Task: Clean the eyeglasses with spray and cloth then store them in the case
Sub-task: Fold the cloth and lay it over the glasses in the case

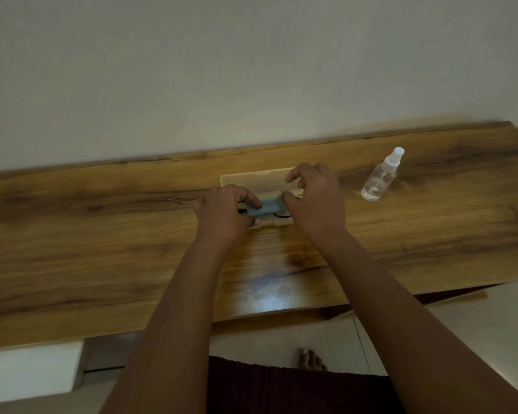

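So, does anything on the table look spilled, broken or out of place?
Nothing stands out. The spray bottle stands upright and capped, apart from the open clear case, with no liquid visible on the table. Both hands, left and right, hold the blue cloth over the case; the eyeglasses are mostly hidden.

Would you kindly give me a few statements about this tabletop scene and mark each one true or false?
1. The spray bottle stands upright on the wooden table, right of both hands. True.
2. The right hand grips the spray bottle. False: it is at the case's lid, apart from the bottle.
3. The clear plastic case is open. True.
4. The left hand holds a red cloth. False: the blue cloth is under its fingers.
5. The case sits on the floor. False: it rests on the table.
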